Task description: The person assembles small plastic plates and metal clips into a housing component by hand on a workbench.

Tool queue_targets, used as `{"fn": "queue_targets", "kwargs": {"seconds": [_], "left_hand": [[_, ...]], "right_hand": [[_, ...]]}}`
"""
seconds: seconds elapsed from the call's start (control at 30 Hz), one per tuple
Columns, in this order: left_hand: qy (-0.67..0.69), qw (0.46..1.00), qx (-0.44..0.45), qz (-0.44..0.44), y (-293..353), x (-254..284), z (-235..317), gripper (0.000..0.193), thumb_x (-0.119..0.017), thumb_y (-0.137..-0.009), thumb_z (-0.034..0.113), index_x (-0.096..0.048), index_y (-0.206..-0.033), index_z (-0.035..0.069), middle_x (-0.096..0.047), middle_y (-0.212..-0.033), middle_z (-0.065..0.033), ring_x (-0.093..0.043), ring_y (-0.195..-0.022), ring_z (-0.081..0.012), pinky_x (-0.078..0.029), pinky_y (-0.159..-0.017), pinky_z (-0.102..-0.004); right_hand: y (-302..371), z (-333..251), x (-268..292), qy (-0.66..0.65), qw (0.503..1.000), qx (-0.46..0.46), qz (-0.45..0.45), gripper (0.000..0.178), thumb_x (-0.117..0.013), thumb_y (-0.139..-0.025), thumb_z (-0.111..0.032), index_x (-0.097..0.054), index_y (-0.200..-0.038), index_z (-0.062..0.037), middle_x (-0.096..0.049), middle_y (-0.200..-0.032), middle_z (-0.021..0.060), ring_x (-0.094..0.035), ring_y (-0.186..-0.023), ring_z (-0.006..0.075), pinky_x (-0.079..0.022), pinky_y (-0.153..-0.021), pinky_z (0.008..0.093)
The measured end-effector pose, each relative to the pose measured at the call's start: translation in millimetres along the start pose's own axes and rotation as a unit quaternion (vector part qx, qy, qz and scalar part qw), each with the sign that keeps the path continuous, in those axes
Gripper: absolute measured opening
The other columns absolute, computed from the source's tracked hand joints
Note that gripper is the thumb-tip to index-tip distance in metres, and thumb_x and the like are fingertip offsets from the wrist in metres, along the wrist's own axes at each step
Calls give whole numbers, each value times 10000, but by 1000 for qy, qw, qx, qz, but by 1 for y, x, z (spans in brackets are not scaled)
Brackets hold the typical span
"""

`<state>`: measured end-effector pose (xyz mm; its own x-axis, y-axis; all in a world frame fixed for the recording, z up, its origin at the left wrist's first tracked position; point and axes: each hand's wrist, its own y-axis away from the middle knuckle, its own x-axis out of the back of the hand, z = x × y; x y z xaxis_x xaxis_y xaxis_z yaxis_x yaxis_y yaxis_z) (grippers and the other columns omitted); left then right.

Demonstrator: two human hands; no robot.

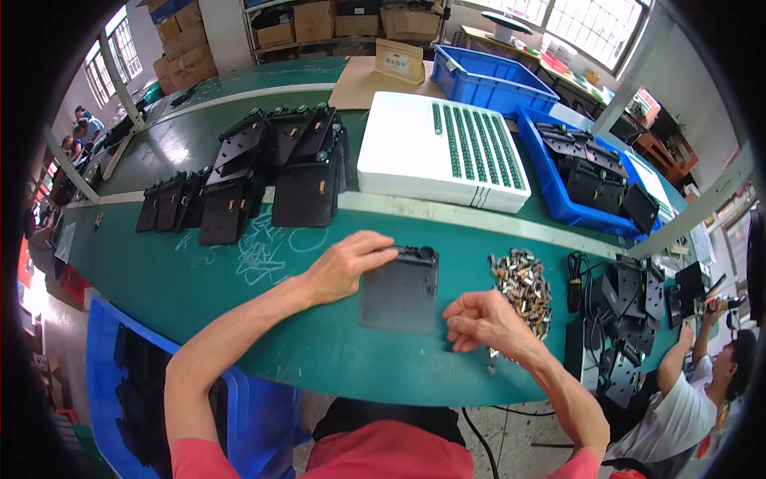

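Note:
A flat black plastic plate lies on the green table in front of me, a raised bar with round knobs along its far edge. My left hand grips its far left corner, fingertips on the bar. Close to the plate's near right side, my right hand is closed with thumb and fingers pinched together; anything inside the pinch is too hidden to name. A pile of small metal and brown clips lies just beyond that hand, partly behind it.
Stacked black plates stand at the far left. Behind the worked plate is a white foam tray with rows of small green parts. Blue bins stand at the back right, another at lower left. A co-worker sits at right.

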<state>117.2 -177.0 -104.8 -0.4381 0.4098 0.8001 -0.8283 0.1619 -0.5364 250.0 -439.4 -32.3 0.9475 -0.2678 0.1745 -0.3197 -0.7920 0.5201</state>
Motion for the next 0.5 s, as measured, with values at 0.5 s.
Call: {"fn": "queue_targets", "kwargs": {"seconds": [0.5], "left_hand": [[-40,999,27,10,2,0,8,351,-611,-715,-22,-647,-1062,23,-613,-1087,-119,-597,-1014,-291,-504,-858,-396]], "right_hand": [[-247,-106,123,331,766,301,461,201,-611,-806,-103,-731,-967,-112,-700,-939,152,-668,-879,359,-517,-758,465]]}}
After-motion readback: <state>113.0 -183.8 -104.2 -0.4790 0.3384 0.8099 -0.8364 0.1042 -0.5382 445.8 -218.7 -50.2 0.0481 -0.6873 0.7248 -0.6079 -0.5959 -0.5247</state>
